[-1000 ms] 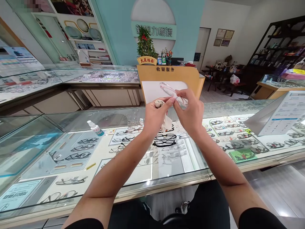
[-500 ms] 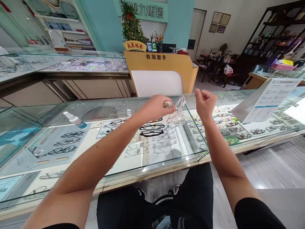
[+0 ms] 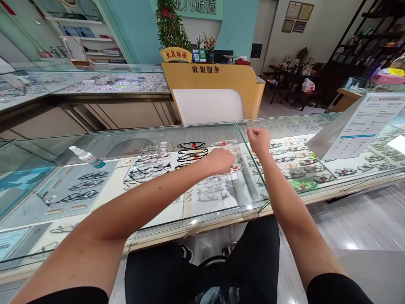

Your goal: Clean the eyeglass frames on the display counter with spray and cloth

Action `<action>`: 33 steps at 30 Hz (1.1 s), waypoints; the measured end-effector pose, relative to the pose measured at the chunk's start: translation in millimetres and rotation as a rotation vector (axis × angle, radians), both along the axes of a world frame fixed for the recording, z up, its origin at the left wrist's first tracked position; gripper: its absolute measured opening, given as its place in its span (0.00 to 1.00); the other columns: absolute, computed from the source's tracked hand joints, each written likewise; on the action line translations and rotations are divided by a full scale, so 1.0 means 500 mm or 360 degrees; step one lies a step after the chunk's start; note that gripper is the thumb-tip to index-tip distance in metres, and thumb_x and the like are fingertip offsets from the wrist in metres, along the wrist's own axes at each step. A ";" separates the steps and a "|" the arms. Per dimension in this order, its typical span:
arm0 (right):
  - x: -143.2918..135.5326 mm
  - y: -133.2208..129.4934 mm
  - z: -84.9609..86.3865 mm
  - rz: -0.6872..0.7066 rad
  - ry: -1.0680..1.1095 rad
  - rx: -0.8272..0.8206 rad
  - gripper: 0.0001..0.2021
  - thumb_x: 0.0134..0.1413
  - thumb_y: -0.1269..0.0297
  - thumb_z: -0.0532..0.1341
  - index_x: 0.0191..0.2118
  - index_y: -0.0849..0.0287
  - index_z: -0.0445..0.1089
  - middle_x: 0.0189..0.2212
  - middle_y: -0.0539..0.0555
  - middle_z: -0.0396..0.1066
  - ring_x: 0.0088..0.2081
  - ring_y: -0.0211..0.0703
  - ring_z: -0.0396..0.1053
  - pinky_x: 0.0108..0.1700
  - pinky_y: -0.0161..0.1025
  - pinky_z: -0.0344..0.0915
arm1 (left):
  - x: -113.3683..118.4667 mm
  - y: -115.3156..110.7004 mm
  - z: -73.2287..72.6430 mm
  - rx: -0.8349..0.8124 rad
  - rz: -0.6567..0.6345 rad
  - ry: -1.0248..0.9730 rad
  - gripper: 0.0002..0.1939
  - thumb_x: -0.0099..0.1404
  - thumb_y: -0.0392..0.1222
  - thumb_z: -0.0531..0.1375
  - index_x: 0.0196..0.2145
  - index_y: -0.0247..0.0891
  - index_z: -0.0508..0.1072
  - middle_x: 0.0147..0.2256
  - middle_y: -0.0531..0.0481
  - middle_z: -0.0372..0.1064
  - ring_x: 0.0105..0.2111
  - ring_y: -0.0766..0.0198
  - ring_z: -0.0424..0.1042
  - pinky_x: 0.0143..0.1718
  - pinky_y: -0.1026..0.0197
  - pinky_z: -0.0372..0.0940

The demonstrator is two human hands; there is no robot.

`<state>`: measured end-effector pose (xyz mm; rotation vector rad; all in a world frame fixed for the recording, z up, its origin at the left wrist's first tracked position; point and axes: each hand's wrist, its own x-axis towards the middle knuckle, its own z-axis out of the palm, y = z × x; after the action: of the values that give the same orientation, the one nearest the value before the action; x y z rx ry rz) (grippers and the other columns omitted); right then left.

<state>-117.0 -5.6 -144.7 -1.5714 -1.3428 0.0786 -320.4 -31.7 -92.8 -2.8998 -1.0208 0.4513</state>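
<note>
My left hand (image 3: 221, 161) is closed, knuckles up, over a group of clear-framed glasses (image 3: 226, 144) at the right end of the glass-topped case. Its fingertips are hidden, so anything in them cannot be made out. To its right, past the glass divider (image 3: 249, 156), my right hand (image 3: 259, 141) forms a fist near the case's far edge; whatever it may hold is hidden. Several dark-framed glasses (image 3: 192, 155) lie just left of my left hand, partly behind the forearm.
A spray bottle (image 3: 87, 156) leans at the left of the case. More glasses (image 3: 308, 162) lie in rows on the right, beside a folded white sign (image 3: 360, 126). Beyond the case stands a yellow counter (image 3: 209, 76) with a plant (image 3: 172, 29).
My left hand has lowered towards the clear frames; the clear glasses and pale bit seen at its fingers no longer show there. My right fist has moved left and slightly down. The view has shifted.
</note>
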 end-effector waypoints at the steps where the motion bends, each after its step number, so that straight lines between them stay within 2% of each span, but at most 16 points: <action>1: 0.000 0.002 0.000 0.0006 0.0010 0.0002 0.26 0.69 0.57 0.58 0.22 0.52 0.45 0.20 0.45 0.42 0.27 0.40 0.41 0.34 0.46 0.44 | 0.001 0.003 -0.002 0.0002 0.0006 0.0010 0.07 0.65 0.38 0.66 0.38 0.37 0.86 0.43 0.33 0.86 0.45 0.41 0.85 0.42 0.51 0.72; 5: -0.004 0.002 0.004 0.0026 0.0019 0.0002 0.28 0.70 0.59 0.60 0.21 0.52 0.44 0.20 0.44 0.40 0.27 0.39 0.40 0.34 0.46 0.43 | 0.004 0.016 -0.007 0.0001 0.0013 0.0027 0.08 0.66 0.39 0.67 0.39 0.37 0.86 0.43 0.33 0.86 0.46 0.39 0.85 0.42 0.50 0.73; 11: -0.016 -0.002 0.007 0.0075 -0.0022 -0.0013 0.28 0.69 0.62 0.60 0.21 0.52 0.43 0.20 0.44 0.39 0.27 0.39 0.40 0.33 0.46 0.44 | 0.004 0.024 -0.016 0.0042 0.0010 0.0024 0.08 0.67 0.42 0.68 0.41 0.38 0.87 0.45 0.35 0.87 0.48 0.43 0.85 0.45 0.52 0.73; 15: -0.022 -0.002 0.006 0.0059 -0.0019 -0.0051 0.27 0.69 0.61 0.59 0.22 0.52 0.43 0.20 0.44 0.39 0.27 0.39 0.40 0.32 0.45 0.44 | 0.003 0.028 -0.002 0.0003 0.0059 0.0026 0.12 0.68 0.48 0.70 0.43 0.38 0.87 0.44 0.37 0.86 0.46 0.43 0.85 0.44 0.52 0.73; 19: -0.024 0.000 0.004 0.0095 -0.0005 -0.0045 0.27 0.70 0.60 0.59 0.22 0.52 0.43 0.20 0.44 0.39 0.27 0.38 0.40 0.32 0.45 0.43 | 0.008 0.039 0.011 0.0030 0.0167 -0.0046 0.13 0.71 0.44 0.67 0.48 0.36 0.86 0.47 0.35 0.86 0.50 0.40 0.84 0.48 0.50 0.73; 22: -0.024 0.002 0.001 0.0133 0.0014 -0.0026 0.28 0.70 0.60 0.60 0.21 0.52 0.42 0.20 0.44 0.39 0.27 0.38 0.40 0.33 0.44 0.43 | 0.015 0.051 -0.001 0.0040 0.0223 -0.0073 0.14 0.70 0.44 0.69 0.49 0.35 0.86 0.48 0.33 0.85 0.51 0.38 0.83 0.49 0.50 0.73; 25: -0.023 0.002 -0.002 0.0175 0.0044 -0.0007 0.30 0.72 0.55 0.60 0.22 0.52 0.42 0.21 0.44 0.39 0.28 0.38 0.40 0.33 0.44 0.42 | 0.017 0.062 -0.023 0.0031 0.0261 -0.0107 0.13 0.68 0.43 0.69 0.47 0.35 0.86 0.47 0.32 0.85 0.51 0.38 0.83 0.49 0.51 0.72; 28: -0.018 0.003 -0.006 0.0222 0.0073 0.0044 0.33 0.74 0.45 0.58 0.22 0.51 0.41 0.22 0.45 0.39 0.28 0.38 0.40 0.33 0.44 0.41 | 0.014 0.068 -0.030 0.0011 0.0278 -0.0171 0.11 0.68 0.42 0.69 0.45 0.35 0.87 0.47 0.33 0.85 0.50 0.40 0.83 0.47 0.53 0.71; 33: 0.018 0.012 -0.007 0.0206 0.0251 0.0093 0.37 0.72 0.25 0.46 0.23 0.50 0.39 0.21 0.46 0.39 0.27 0.38 0.39 0.32 0.45 0.39 | -0.005 0.068 0.006 -0.0024 0.0285 -0.0334 0.11 0.67 0.44 0.69 0.43 0.39 0.89 0.42 0.37 0.85 0.45 0.43 0.82 0.40 0.55 0.66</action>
<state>-108.1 0.5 -148.1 -1.3986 -1.3093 0.2362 -323.1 2.3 -89.8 -2.9296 -1.3177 0.1614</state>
